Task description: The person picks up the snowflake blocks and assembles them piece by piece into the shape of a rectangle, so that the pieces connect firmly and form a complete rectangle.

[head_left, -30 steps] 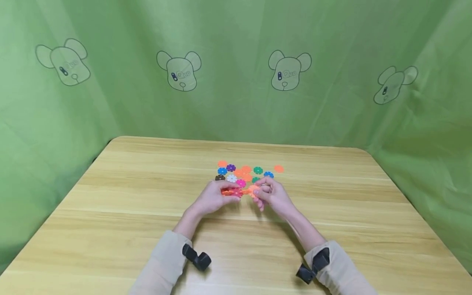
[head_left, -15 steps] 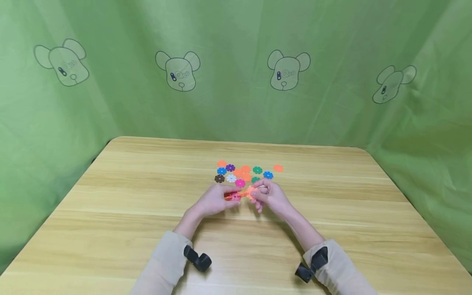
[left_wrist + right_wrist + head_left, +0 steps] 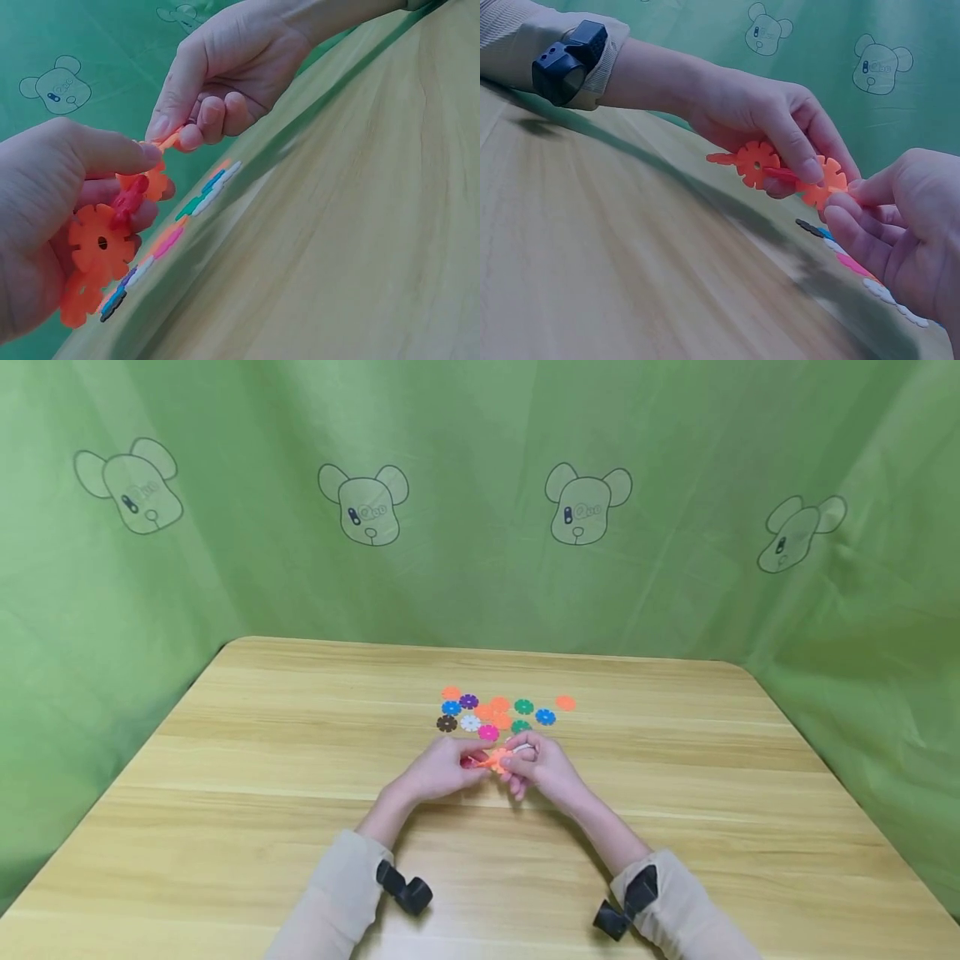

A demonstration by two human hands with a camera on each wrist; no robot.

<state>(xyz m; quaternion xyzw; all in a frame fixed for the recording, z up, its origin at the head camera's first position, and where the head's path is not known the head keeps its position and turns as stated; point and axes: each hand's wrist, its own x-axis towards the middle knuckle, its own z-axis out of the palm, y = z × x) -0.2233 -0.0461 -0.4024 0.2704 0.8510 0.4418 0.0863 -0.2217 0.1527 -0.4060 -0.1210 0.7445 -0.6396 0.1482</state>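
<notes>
My left hand (image 3: 438, 770) grips a short chain of notched plastic building discs, held above the table. In the left wrist view, its orange disc (image 3: 91, 255) faces the camera, while a red disc (image 3: 130, 201) crosses it at an angle. Between the left thumb and fingertips is another orange disc (image 3: 826, 180). My right hand (image 3: 546, 770) pinches an orange disc (image 3: 498, 761) at the chain's right end, where the fingertips of both hands come close together. Fingers partly hide the joint there.
Loose notched discs lie just beyond the hands on the wooden table (image 3: 300, 752), among them pink (image 3: 488, 732), white (image 3: 470, 723), brown (image 3: 447, 723), purple (image 3: 468, 702) and green (image 3: 523, 706). Several orange discs overlap. A green curtain (image 3: 480, 593) hangs behind the table.
My right hand has moved left and slightly down, bringing it nearer the left. The chain has shifted and turned, with its red disc now largely hidden behind left fingers in the head view.
</notes>
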